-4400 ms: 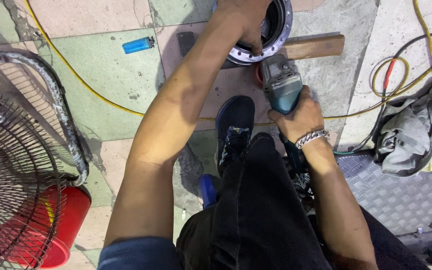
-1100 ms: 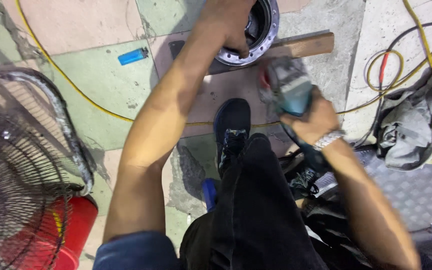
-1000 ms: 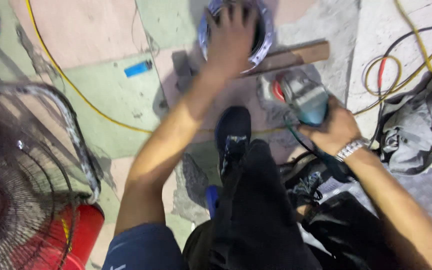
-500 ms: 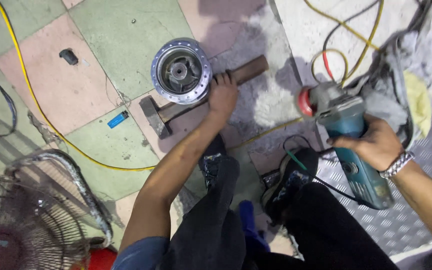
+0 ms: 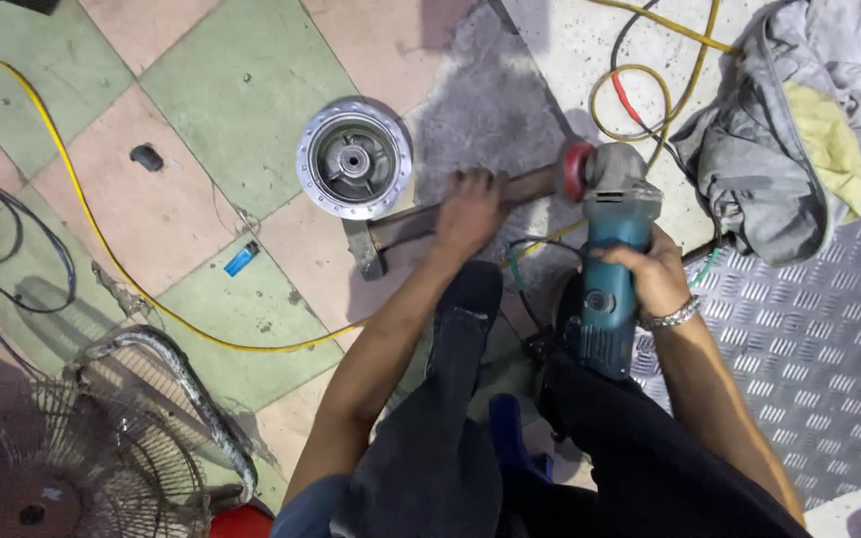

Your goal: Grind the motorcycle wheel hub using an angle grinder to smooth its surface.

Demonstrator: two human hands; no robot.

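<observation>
My right hand point(image 5: 655, 274) grips the body of a teal angle grinder point(image 5: 605, 254). Its red disc end points up, toward a hammer's handle. My left hand point(image 5: 468, 207) rests on the wooden handle of the hammer point(image 5: 401, 227), which lies on the tiled floor; I cannot tell whether the fingers close around it. Just beyond the hammer head sits a round silver wheel hub point(image 5: 354, 157), open side up, with nothing touching it. My legs in dark trousers and one black shoe point(image 5: 470, 299) fill the lower middle.
A yellow cable point(image 5: 102, 249) snakes across the floor, and more coiled cables point(image 5: 640, 95) lie behind the grinder. Grey and yellow cloths point(image 5: 799, 130) are heaped at the upper right over a checker metal plate point(image 5: 819, 339). A fan cage point(image 5: 72, 438) stands lower left; a blue lighter point(image 5: 241, 259) lies nearby.
My left hand has come off the wheel hub and moved onto the hammer handle. The view has swung left, so the hub now shows fully. The grinder stays in my right hand.
</observation>
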